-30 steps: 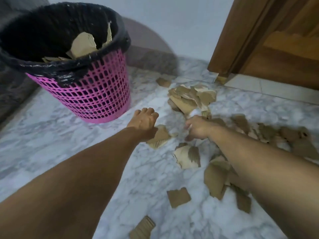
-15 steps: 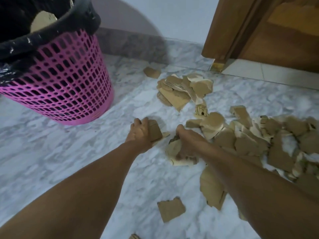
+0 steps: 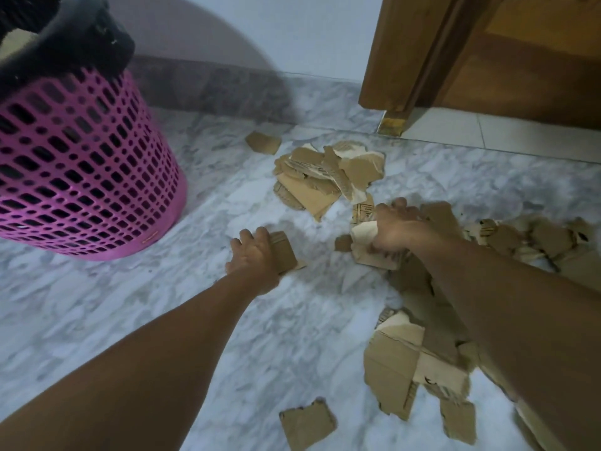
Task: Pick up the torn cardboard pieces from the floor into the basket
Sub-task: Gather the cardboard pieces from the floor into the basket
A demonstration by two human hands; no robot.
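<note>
Cardboard pieces (image 3: 328, 177) litter floor; left hand (image 3: 253, 255) and right hand (image 3: 395, 227) each grip some.

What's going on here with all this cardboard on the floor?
A person is clearing torn cardboard off the marble floor. The left hand grips a small cardboard piece, and the right hand grips a bunch of scraps from the scatter beside it. The pink basket, lined with a black bag, stands to the left. Many pieces are still on the floor, including a pile near the wooden door frame.
</note>
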